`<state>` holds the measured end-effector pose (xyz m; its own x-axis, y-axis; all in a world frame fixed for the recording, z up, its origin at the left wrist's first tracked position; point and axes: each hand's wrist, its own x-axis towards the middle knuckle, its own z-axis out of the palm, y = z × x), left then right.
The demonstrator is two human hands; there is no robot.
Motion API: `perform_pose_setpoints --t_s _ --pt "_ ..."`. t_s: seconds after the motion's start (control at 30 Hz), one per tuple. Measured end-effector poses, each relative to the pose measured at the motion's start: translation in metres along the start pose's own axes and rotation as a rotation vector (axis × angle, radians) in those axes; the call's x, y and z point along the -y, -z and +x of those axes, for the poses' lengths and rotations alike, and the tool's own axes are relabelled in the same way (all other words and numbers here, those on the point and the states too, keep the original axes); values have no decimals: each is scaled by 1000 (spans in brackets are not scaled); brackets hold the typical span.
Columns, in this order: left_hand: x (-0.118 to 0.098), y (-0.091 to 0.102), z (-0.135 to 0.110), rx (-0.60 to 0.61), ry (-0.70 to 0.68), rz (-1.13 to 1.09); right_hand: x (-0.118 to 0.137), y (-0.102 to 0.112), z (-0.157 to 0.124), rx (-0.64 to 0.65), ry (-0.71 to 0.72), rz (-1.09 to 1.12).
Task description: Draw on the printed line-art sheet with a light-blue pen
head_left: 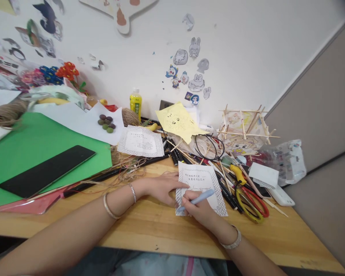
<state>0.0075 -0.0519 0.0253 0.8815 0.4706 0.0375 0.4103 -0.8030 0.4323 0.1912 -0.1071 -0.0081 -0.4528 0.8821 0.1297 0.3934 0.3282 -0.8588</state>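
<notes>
My right hand (199, 211) is closed around a light blue pen (202, 196), its tip low near the left border of a small white paper card (199, 174). The card has handwritten lines at the top, a drawing in the middle and a hatched border. Fingers stretched out, my left hand (162, 188) lies flat at the card's left edge, with a fingertip on it. A second bordered card (140, 141) lies farther back to the left. My right hand covers the lower part of the first card.
Scissors (251, 203), black markers (172, 153) and thin sticks crowd the right and back. At left, a black tablet-like slab (47, 170) rests on green paper (83, 147). Behind stand a yellow bottle (135, 103) and a stick-framed paper lantern (244, 130); yellow paper (178, 119) lies on the clutter.
</notes>
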Motion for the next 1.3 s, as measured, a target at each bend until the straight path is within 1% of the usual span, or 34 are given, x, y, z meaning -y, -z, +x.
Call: perform_pose_setpoints --t_s 0.17,0.63,0.73,0.87,1.0,1.3 --pt "-1 1 0 6 9 10 1 1 0 8 -9 26" --pt "1 0 0 -6 -31 -10 0 1 0 14 -46 118" --pt "0 1 -1 -6 -35 -5 2 2 0 24 -75 179" --pt "-1 3 -1 -13 -58 -44 3 4 0 -12 -111 256" --pt "1 2 0 -11 -42 -49 2 4 2 -37 -117 222" --pt "-2 4 0 21 3 -35 5 5 2 -11 -39 115"
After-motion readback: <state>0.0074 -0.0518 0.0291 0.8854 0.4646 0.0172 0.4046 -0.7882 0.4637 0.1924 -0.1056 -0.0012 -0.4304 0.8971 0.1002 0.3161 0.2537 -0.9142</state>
